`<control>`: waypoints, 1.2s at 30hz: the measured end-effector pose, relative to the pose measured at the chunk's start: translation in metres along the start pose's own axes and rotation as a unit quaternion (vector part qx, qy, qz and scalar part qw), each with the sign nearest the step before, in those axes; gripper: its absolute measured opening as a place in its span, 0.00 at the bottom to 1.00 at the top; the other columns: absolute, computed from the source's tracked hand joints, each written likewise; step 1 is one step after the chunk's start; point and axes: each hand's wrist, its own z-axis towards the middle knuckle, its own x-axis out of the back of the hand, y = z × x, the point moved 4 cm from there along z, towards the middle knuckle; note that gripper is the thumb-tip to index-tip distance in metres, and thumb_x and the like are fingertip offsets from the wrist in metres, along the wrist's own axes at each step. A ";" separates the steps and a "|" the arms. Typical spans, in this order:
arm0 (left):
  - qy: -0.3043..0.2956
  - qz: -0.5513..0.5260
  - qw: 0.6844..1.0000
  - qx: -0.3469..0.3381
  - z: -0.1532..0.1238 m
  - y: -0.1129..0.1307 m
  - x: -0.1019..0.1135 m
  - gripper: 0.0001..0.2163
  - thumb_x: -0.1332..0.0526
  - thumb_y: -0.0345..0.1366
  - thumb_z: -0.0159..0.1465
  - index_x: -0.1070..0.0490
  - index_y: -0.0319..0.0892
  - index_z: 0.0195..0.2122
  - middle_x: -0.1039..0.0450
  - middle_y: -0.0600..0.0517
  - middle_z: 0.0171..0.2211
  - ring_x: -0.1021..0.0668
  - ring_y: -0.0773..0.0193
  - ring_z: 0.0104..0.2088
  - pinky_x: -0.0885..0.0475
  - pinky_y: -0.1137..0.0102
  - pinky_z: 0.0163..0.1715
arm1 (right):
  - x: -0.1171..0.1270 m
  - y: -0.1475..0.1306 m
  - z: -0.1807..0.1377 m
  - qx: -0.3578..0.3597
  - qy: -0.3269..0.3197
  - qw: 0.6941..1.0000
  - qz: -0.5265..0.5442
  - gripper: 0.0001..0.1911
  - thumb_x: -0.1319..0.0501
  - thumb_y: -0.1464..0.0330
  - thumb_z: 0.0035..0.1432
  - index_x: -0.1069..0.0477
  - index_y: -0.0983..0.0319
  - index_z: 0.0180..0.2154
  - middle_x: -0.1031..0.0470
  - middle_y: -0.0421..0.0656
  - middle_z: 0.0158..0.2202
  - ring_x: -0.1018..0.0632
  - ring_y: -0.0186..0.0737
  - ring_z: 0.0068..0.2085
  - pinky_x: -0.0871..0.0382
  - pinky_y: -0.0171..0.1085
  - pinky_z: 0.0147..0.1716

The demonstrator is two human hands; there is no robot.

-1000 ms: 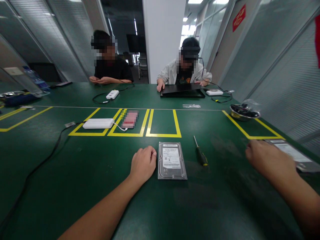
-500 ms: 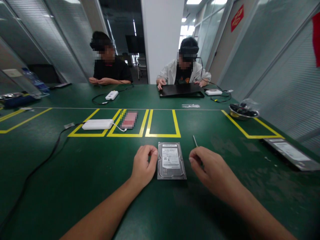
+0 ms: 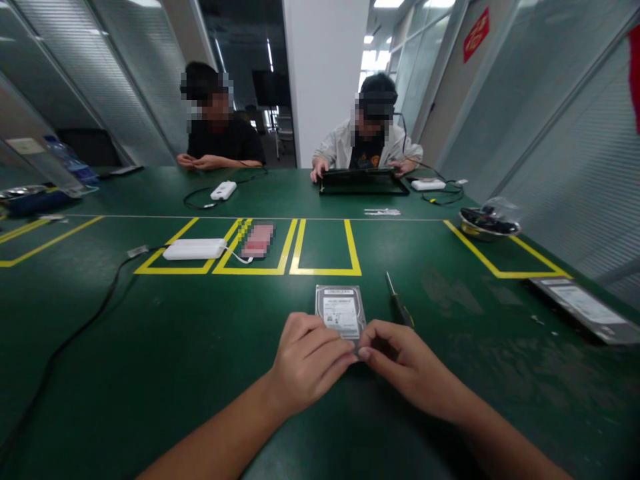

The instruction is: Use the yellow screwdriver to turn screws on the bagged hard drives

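Observation:
A silver hard drive point(image 3: 340, 305) with a white label lies flat on the green table point(image 3: 150, 347) in front of me. My left hand point(image 3: 306, 360) and my right hand point(image 3: 405, 363) meet over its near edge, fingertips pinched together and touching the drive. Their fingers hide the drive's near half. A small screwdriver point(image 3: 399, 305) with a black and yellow handle lies just right of the drive, beside my right hand.
Yellow tape boxes point(image 3: 325, 250) lie beyond the drive, with a white power bank point(image 3: 194, 249) and cable at left. A second flat drive point(image 3: 580, 307) and a metal bowl point(image 3: 489, 225) sit at right. Two people sit across the table, one handling a black laptop point(image 3: 363, 181).
My right hand swept in from the far right to the drive. Both hands then closed together over the drive's near edge.

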 end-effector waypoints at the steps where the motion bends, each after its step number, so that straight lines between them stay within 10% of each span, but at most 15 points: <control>1: -0.002 -0.004 1.000 0.000 0.000 0.001 0.000 0.08 0.31 0.30 0.60 0.25 0.42 0.40 0.21 0.53 0.35 0.28 0.59 0.38 0.36 0.62 0.41 | -0.001 0.000 -0.001 -0.001 -0.008 1.000 0.010 0.10 0.42 0.63 0.65 0.32 0.63 0.34 0.32 0.39 0.31 0.31 0.34 0.33 0.39 0.33 0.32; 24: -0.004 -0.026 0.999 -0.028 -0.001 0.008 0.000 0.07 0.33 0.27 0.61 0.24 0.42 0.40 0.20 0.54 0.35 0.28 0.60 0.38 0.35 0.63 0.40 | -0.005 0.007 -0.001 -0.024 -0.038 0.989 0.141 0.11 0.37 0.63 0.60 0.28 0.65 0.31 0.32 0.37 0.27 0.34 0.30 0.29 0.41 0.32 0.30; 36: 0.061 0.121 0.991 0.014 0.002 0.003 0.007 0.07 0.34 0.27 0.62 0.23 0.43 0.40 0.19 0.54 0.34 0.26 0.58 0.38 0.39 0.60 0.40 | -0.010 0.019 -0.005 -0.059 -0.047 0.942 0.327 0.20 0.35 0.65 0.60 0.27 0.58 0.53 0.30 0.41 0.40 0.34 0.28 0.32 0.42 0.30 0.31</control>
